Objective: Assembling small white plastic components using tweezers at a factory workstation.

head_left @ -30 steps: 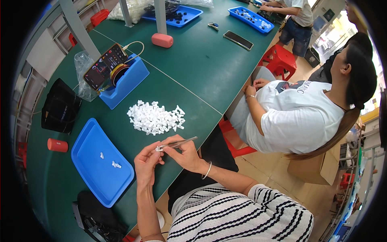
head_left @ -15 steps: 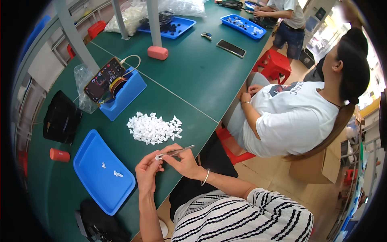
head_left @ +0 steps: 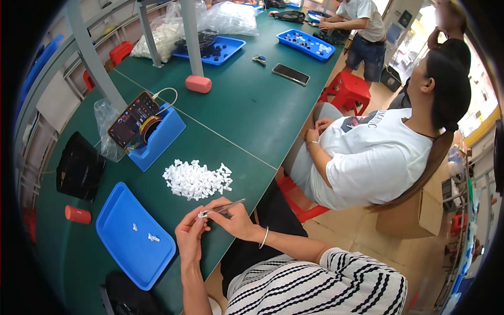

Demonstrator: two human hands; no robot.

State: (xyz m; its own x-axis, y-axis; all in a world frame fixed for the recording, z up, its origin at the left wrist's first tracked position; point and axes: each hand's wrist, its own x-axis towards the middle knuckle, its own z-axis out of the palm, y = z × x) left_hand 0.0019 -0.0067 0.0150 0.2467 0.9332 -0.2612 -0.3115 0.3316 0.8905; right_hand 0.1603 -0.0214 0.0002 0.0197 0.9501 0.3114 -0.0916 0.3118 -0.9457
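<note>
While the left hand pinches a small white piece between its fingertips, the right hand grasps metal tweezers, their tips right at that piece; from where I stand I can't tell whether they touch it. Both hands are over the near edge of the green table. Just beyond them sits a heap of white pieces. To the left, a blue tray holds a few more pieces, and farther off, a phone leans on a blue holder.
</note>
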